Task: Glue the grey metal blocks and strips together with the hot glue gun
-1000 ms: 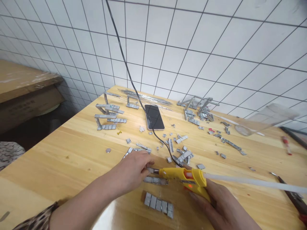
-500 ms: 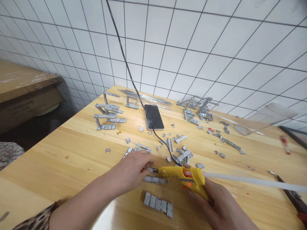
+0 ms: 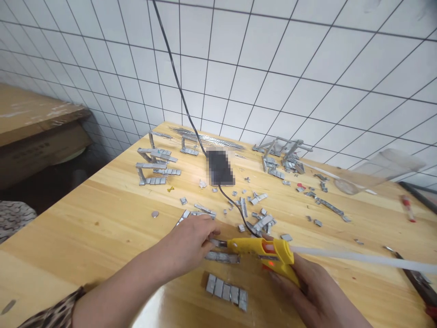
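My right hand (image 3: pixel 309 284) is wrapped round the grip of a yellow hot glue gun (image 3: pixel 280 248), which points left and shows a small red light. A long whitish glue stick (image 3: pixel 334 254) sticks out of its back. My left hand (image 3: pixel 193 237) is closed in a pinch on a small silver-grey piece (image 3: pixel 214 243) at the gun's nozzle; the fingers hide much of the piece. Just below lies a grey segmented strip (image 3: pixel 222 258). Nearer to me is a second, wider segmented strip (image 3: pixel 226 292).
Grey assembled frames stand at the back left (image 3: pixel 153 168) and back right (image 3: pixel 288 157). Loose grey pieces (image 3: pixel 263 223) litter the middle. A black cord (image 3: pixel 177 84) runs past a phone (image 3: pixel 221 168), blurred out now, towards the gun. Dark-handled pliers (image 3: pixel 414 278) lie at the right.
The whole view has shifted very slightly. Both hands, the glue gun and the small piece keep the same positions relative to one another.
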The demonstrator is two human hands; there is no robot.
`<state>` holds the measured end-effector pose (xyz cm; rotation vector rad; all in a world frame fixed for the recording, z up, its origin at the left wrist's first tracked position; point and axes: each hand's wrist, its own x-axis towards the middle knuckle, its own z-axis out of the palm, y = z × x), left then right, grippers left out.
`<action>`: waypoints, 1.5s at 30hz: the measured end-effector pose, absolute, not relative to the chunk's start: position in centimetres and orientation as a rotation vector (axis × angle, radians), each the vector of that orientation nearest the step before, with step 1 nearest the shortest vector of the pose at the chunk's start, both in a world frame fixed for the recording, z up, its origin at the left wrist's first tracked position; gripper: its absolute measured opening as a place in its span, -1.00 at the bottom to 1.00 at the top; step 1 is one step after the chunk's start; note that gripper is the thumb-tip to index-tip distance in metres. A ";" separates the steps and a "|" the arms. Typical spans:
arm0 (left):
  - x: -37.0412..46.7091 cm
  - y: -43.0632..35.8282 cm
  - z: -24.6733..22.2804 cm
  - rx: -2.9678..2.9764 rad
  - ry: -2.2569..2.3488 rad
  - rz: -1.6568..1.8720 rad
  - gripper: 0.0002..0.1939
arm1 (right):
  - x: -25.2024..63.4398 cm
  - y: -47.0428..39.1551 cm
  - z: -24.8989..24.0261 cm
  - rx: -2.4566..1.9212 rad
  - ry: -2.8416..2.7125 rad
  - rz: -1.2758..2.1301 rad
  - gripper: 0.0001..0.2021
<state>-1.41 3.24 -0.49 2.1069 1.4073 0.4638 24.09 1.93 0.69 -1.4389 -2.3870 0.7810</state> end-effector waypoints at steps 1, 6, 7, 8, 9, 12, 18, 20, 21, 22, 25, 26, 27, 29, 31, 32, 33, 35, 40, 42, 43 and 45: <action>-1.4 3.2 -0.5 2.109 1.408 0.464 -0.84 | 24.0 1.9 0.8 -1.438 -2.372 0.787 -0.78; -1.5 3.3 -0.6 2.117 1.387 0.476 -0.84 | 23.6 2.0 1.1 -1.432 -2.320 0.868 -0.76; -1.5 3.3 -0.6 2.119 1.387 0.479 -0.85 | 23.6 2.0 1.1 -1.431 -2.322 0.875 -0.76; -1.5 3.3 -0.6 2.117 1.392 0.478 -0.86 | 23.6 2.0 1.1 -1.431 -2.329 0.875 -0.76; -1.5 3.3 -0.6 2.115 1.397 0.473 -0.86 | 23.6 2.0 1.0 -1.426 -2.340 0.872 -0.76; -1.4 3.3 -0.7 2.108 1.410 0.457 -0.85 | 23.8 2.1 0.6 -1.403 -2.366 0.869 -0.78; -1.5 3.3 -0.9 2.160 1.396 0.487 -0.84 | 23.9 2.2 0.4 -1.435 -2.398 0.845 -0.77; -1.5 3.3 -0.9 2.172 1.388 0.496 -0.84 | 23.8 2.0 0.5 -1.449 -2.391 0.851 -0.75; -1.5 3.4 -0.9 2.173 1.388 0.496 -0.84 | 23.7 1.9 0.6 -1.459 -2.375 0.857 -0.74; -1.5 3.4 -0.9 2.170 1.390 0.493 -0.84 | 23.6 1.8 0.7 -1.471 -2.356 0.862 -0.74; -1.4 3.5 -0.9 2.164 1.398 0.486 -0.83 | 23.1 1.7 0.8 -1.488 -2.302 0.891 -0.74; -1.4 3.5 -0.9 2.165 1.400 0.487 -0.83 | 23.0 1.7 0.8 -1.479 -2.293 0.902 -0.75; -1.4 3.4 -0.9 2.166 1.401 0.489 -0.83 | 22.9 1.7 0.8 -1.468 -2.290 0.907 -0.75; -1.4 3.3 -0.8 2.158 1.404 0.486 -0.84 | 23.1 1.9 0.9 -1.440 -2.297 0.896 -0.77; -1.4 3.2 -0.7 2.130 1.407 0.469 -0.84 | 23.5 2.2 1.0 -1.416 -2.319 0.870 -0.79; -1.4 3.1 -0.6 2.118 1.410 0.460 -0.84 | 23.7 2.3 1.0 -1.405 -2.330 0.860 -0.81; -1.4 3.1 -0.5 2.111 1.412 0.451 -0.83 | 23.9 2.5 1.1 -1.395 -2.337 0.853 -0.82; -1.4 3.1 -0.3 2.114 1.416 0.442 -0.82 | 24.3 2.7 1.3 -1.379 -2.344 0.859 -0.84; -1.5 3.2 -0.3 2.146 1.408 0.439 -0.80 | 24.0 2.5 1.3 -1.422 -2.264 0.925 -0.81; -1.5 3.3 -0.5 2.163 1.403 0.444 -0.81 | 23.6 2.3 1.0 -1.453 -2.221 0.953 -0.79; -1.5 3.3 -0.5 2.170 1.402 0.448 -0.82 | 23.4 2.3 0.9 -1.458 -2.207 0.967 -0.78; -1.4 3.3 -0.6 2.176 1.402 0.455 -0.82 | 23.0 2.2 0.5 -1.450 -2.187 0.984 -0.78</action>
